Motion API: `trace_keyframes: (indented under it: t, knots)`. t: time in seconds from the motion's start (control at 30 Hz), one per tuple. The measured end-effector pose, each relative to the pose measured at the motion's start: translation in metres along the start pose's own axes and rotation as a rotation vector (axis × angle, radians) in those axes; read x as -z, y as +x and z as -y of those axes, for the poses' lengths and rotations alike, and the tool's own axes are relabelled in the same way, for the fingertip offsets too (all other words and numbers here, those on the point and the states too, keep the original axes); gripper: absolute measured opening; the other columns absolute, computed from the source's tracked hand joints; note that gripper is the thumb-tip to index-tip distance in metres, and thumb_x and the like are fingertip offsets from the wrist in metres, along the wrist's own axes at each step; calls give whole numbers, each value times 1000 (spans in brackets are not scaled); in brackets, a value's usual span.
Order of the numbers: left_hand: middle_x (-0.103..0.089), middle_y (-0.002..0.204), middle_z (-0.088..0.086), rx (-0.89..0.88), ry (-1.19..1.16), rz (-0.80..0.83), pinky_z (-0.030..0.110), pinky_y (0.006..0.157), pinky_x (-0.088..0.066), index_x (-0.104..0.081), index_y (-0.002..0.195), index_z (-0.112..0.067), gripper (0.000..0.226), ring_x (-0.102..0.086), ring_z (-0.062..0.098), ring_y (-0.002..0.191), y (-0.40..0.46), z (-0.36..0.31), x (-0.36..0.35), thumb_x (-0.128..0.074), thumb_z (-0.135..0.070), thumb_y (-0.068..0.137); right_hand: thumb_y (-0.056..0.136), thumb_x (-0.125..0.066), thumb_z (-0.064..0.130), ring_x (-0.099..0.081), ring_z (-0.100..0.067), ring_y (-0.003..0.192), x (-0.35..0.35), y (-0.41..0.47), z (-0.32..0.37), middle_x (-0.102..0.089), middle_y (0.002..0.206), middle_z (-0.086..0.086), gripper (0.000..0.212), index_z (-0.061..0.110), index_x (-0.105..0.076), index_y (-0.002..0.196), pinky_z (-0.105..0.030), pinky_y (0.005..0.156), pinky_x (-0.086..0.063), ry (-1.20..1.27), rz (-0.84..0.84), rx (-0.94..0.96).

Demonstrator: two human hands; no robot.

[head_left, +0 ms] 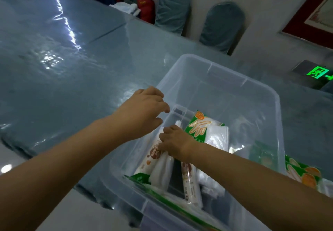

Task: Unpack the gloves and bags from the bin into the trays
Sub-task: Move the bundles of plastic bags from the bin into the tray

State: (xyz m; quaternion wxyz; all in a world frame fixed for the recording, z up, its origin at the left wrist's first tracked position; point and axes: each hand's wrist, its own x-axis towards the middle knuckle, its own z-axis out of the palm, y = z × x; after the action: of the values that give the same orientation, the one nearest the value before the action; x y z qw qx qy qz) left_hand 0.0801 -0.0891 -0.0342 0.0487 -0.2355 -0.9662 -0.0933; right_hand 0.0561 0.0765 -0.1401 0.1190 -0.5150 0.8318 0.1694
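Observation:
A clear plastic bin (270, 94) stands on the table at the lower right. Inside lie green-and-white glove packs (200, 128), white bag rolls with brown print (189, 178) and clear folded bags (217, 136). A small clear tray (177, 109) sits in the bin's far left corner. My right hand (175, 143) is down inside the bin, fingers closed on a white bag roll (150, 156). My left hand (144, 110) hovers over the bin's left rim, fingers curled and apart, holding nothing.
The table (63, 68) has a glossy blue-grey plastic cover. More green glove packs (304, 174) lie outside the bin at the right. Two padded chairs (221, 25) stand against the far wall. A green exit sign (319, 73) glows at the right.

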Motion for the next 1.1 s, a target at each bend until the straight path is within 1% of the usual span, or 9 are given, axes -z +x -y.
trace_keyframes:
  t: [0.13, 0.3, 0.43, 0.53, 0.63, 0.7, 0.8, 1.0, 1.1]
  knots:
    - [-56, 130, -10, -14, 36, 10, 33, 107, -23, -56, 121, -31, 35, -29, 9, 134, 0, 0, -1, -54, -30, 87, 67, -81, 28, -53, -28, 102, 17, -11, -11, -62, 105, -6, 43, 23, -66, 107, -40, 90, -46, -31, -38, -18]
    - [-56, 130, -13, -95, 221, 38, 31, 109, -19, -52, 125, -32, 37, -31, 10, 134, 3, -4, -1, -46, -40, 89, 54, -82, 16, -59, -24, 64, 52, -59, -52, -61, 63, -1, 18, 23, -67, 62, -29, 62, -48, -110, -442, -107]
    - [-56, 129, -10, -172, 349, 90, 33, 109, -20, -51, 125, -30, 40, -33, 14, 134, 23, -10, 6, -44, -44, 88, 63, -76, 16, -60, -26, 66, 63, -117, -87, -62, 67, -3, 9, 22, -70, 66, -34, 66, -47, -135, -647, -310]
    - [-59, 124, -3, -168, 380, 181, 35, 104, -32, -52, 125, -27, 40, -42, 19, 125, 46, -21, 4, -45, -41, 88, 67, -76, 10, -59, -31, 68, 61, -148, -101, -65, 70, -10, 6, 12, -73, 72, -38, 66, -44, 38, -864, -549]
    - [-58, 125, 2, -70, 161, 408, 36, 98, -41, -51, 126, -26, 40, -49, 22, 117, 73, -45, -13, -50, -38, 88, 70, -75, 8, -59, -34, 75, 53, -166, -108, -66, 78, -17, 12, 3, -71, 80, -35, 69, -38, 391, -1094, -816]
    - [-55, 129, 5, -59, 42, 597, 34, 99, -42, -54, 124, -20, 38, -51, 24, 117, 88, -64, -37, -51, -34, 89, 74, -74, 11, -57, -33, 78, 45, -171, -114, -65, 79, -17, 13, 1, -68, 80, -35, 69, -39, 581, -1126, -940]
    - [-61, 121, 10, -15, -83, 744, 26, 84, -42, -59, 115, -11, 34, -57, 25, 109, 100, -94, -80, -53, -31, 89, 76, -71, 14, -52, -24, 69, 36, -174, -123, -60, 73, -15, 16, 2, -62, 72, -36, 64, -41, 846, -1199, -1018]
    - [-54, 130, 13, 321, -462, 693, 30, 90, -41, -50, 124, -4, 48, -52, 30, 117, 110, -133, -151, -57, -32, 86, 76, -70, 8, -44, -13, 63, 27, -175, -130, -53, 67, -6, 16, 8, -58, 66, -28, 61, -38, 1161, -1303, -1047]
    - [-44, 138, 14, 503, -601, 530, 35, 101, -40, -33, 137, -2, 80, -43, 30, 125, 110, -142, -166, -72, -33, 75, 76, -70, 9, -45, -14, 64, 25, -174, -131, -56, 70, -9, 14, 0, -61, 73, -27, 62, -39, 1160, -1287, -1060]
